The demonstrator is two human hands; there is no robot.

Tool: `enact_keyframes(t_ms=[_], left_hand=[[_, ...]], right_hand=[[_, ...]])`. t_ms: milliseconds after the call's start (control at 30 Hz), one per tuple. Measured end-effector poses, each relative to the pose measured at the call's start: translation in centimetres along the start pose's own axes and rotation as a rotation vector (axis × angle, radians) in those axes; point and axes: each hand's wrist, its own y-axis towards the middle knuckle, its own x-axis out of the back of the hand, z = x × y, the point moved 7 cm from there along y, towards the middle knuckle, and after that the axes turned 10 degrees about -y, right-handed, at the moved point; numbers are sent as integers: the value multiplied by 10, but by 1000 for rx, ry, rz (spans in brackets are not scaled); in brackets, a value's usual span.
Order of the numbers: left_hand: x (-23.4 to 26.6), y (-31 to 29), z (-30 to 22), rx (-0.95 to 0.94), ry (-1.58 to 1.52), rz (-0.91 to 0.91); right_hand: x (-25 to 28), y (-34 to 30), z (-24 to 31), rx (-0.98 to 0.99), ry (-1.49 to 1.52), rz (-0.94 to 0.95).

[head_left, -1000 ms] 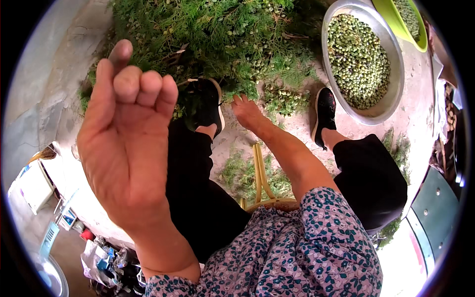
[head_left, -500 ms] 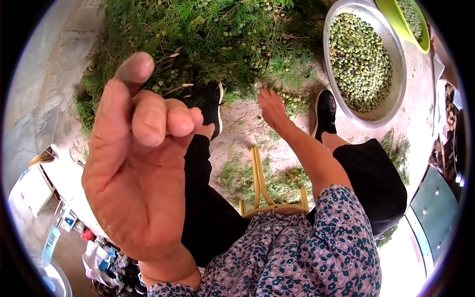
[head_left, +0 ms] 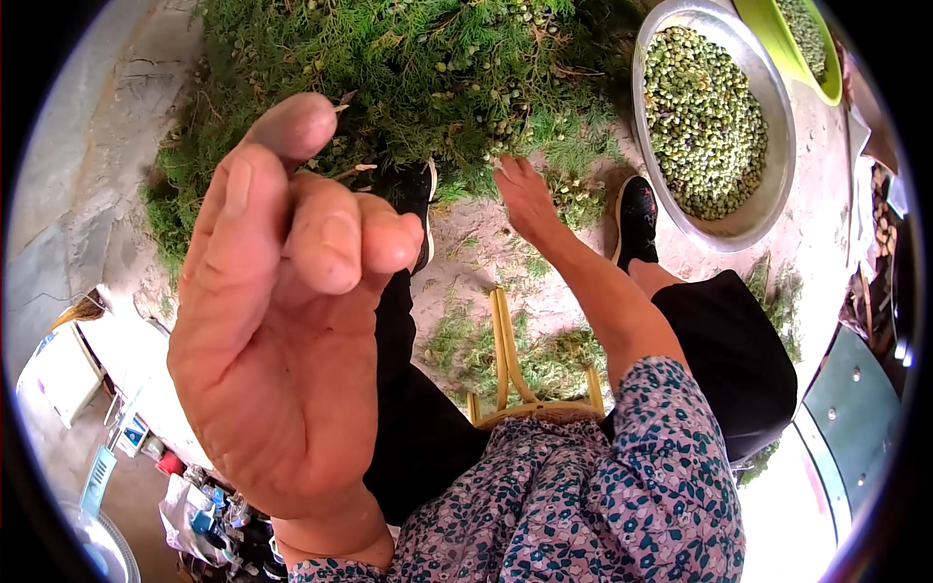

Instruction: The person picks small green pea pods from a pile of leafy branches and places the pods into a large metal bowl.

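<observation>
My left hand (head_left: 282, 330) is raised close to the camera, palm showing. Its fingers are loosely bent and apart, and it holds nothing. Farther down, my right hand (head_left: 530, 199) reaches to the near edge of a big pile of green conifer branches (head_left: 418, 68) dotted with small round green cones. The fingers of this hand are closed together at the tips, beside some sprigs; whatever they pinch is too small to make out. To the right stands a metal basin (head_left: 783, 146) holding many small green cones (head_left: 705, 126).
A lime-green tray (head_left: 777, 39) with more cones sits beyond the basin. My black shoes (head_left: 637, 219) rest on the floor beside the pile. Below me is a yellow-framed stool (head_left: 502, 340), with scattered green bits around it. Assorted household items (head_left: 199, 515) lie at lower left.
My left hand has shifted slightly right, its fingers bent toward the camera. My right hand has moved a little up and left, toward the branches.
</observation>
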Motion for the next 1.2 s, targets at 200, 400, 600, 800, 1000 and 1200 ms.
enact_keyframes(t_ms=[200, 400, 600, 800, 1000, 1200], left_hand=[[-3, 4, 3, 16, 22, 6], [-6, 4, 1, 26, 1, 33], [-11, 7, 6, 40, 46, 11], [8, 8, 0, -72, -58, 59], [-13, 10, 2, -12, -14, 13], [-8, 12, 3, 43, 17, -6]], right_hand=[[-5, 36, 6, -94, -78, 167], [-7, -39, -30, -56, -184, 217], [24, 47, -12, -172, 45, -14], [14, 30, -68, -190, -187, 129], [25, 34, -72, -250, -228, 263], [1, 75, 27, -422, 133, -113]])
